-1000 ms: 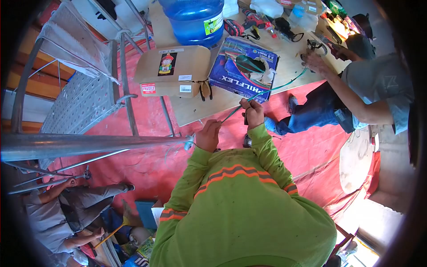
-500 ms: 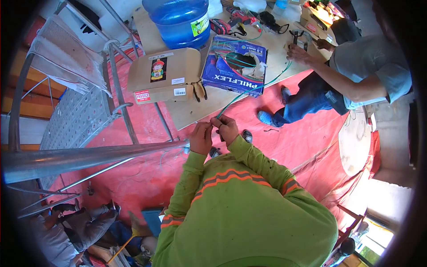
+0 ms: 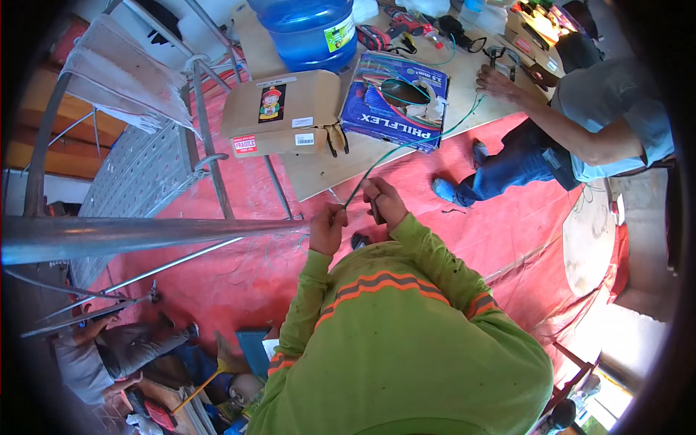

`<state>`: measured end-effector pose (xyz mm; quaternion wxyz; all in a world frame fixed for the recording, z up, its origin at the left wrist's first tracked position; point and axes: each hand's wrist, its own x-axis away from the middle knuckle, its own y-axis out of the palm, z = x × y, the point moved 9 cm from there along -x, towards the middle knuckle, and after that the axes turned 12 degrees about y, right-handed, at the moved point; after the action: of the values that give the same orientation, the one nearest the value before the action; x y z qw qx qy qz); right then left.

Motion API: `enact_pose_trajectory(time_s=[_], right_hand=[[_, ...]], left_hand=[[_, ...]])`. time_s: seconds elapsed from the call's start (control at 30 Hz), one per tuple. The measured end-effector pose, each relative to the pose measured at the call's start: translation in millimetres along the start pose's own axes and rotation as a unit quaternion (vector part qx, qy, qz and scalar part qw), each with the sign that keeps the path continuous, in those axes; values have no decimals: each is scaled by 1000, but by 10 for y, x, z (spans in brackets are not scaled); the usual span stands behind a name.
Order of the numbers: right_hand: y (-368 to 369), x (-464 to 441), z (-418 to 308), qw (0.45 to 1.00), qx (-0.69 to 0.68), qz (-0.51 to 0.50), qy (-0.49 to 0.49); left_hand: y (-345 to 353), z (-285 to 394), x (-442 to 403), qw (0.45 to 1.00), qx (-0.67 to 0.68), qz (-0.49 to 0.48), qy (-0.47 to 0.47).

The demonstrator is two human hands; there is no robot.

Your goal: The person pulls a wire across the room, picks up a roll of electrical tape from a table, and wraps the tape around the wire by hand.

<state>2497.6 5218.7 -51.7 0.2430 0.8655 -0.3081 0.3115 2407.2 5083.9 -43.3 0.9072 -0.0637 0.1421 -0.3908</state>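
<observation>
A thin green wire (image 3: 394, 150) runs from the blue PHILFLEX box (image 3: 395, 129) over the table edge to my hands. My left hand (image 3: 327, 230) is closed, pinching the wire near its end between thumb and fingers. Just to the right, my right hand (image 3: 388, 202) is curled around a small dark object (image 3: 377, 213), of which only part shows; its kind is unclear. The wire passes close by the right hand's fingertips, and I cannot tell whether they touch it.
On the wooden table (image 3: 319, 173) are a cardboard box (image 3: 243, 112), a blue water jug (image 3: 308, 36) and a red power tool (image 3: 406, 25). A co-worker (image 3: 609, 116) works at its right side. Metal scaffold pipes (image 3: 145, 238) cross at left. Another person (image 3: 94, 362) is at lower left.
My right hand has moved away from my left hand, opening a gap between them. The dark object in it shows more clearly. The whole view has shifted slightly.
</observation>
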Motion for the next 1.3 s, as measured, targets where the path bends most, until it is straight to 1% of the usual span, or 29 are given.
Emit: enact_pose_trajectory(time_s=[0.03, 0.13, 0.2, 0.23, 0.33, 0.43, 0.53, 0.63, 0.67, 0.7, 0.73, 0.8, 0.83, 0.9, 1.03, 1.1, 1.13, 1.23, 1.3], right_hand=[[-31, 35, 41, 999, -36, 0, 32], [-136, 54, 165, 988, -124, -92, 24], [-154, 169, 177, 968, -180, -169, 50], [-142, 242, 149, 954, -208, -206, 61], [-149, 487, -6, 959, -183, -210, 47], [-264, 590, -92, 972, -132, -192, -33], [-303, 704, -163, 981, -93, -166, -43], [-346, 922, -517, 966, -41, -134, -219], [-378, 1067, -653, 954, -13, -106, -280], [-389, 1186, -739, 949, -28, -95, -299], [-383, 1329, -820, 944, -43, -84, -316], [-347, 1531, -915, 933, -84, -60, -343], [-309, 1616, -943, 917, -59, -40, -392], [-211, 1771, -983, 876, -3, -1, -483], [-28, 1782, -899, 864, -91, 29, -495], [22, 1743, -862, 858, -139, 35, -493], [62, 1750, -852, 848, -137, 28, -511], [110, 1813, -796, 849, -134, 55, -509], [118, 1849, -781, 848, -87, 81, -516]], left_hand=[[-30, -11, -17, 1000, 19, 15, -7], [-45, -18, -56, 993, 93, 51, -43], [64, 139, -89, 982, 163, 59, -81], [99, 194, -106, 979, 172, 69, -87], [205, 366, -156, 968, 202, 96, -111], [322, 550, -151, 955, 238, 112, -141], [404, 673, -153, 948, 263, 107, -147], [411, 772, -187, 951, 264, 101, -127], [398, 811, -205, 954, 262, 91, -115], [388, 849, -229, 957, 260, 78, -103], [394, 939, -266, 959, 268, 67, -63], [348, 916, -274, 957, 279, 42, -61], [312, 887, -270, 956, 284, 32, -61], [277, 756, -244, 948, 304, 10, -89], [262, 358, -184, 937, 317, -16, -147], [244, 194, -142, 934, 320, -25, -158], [247, 145, -126, 932, 322, -31, -164], [225, 28, -71, 929, 318, -35, -186], [228, 48, -77, 935, 307, -44, -174]])
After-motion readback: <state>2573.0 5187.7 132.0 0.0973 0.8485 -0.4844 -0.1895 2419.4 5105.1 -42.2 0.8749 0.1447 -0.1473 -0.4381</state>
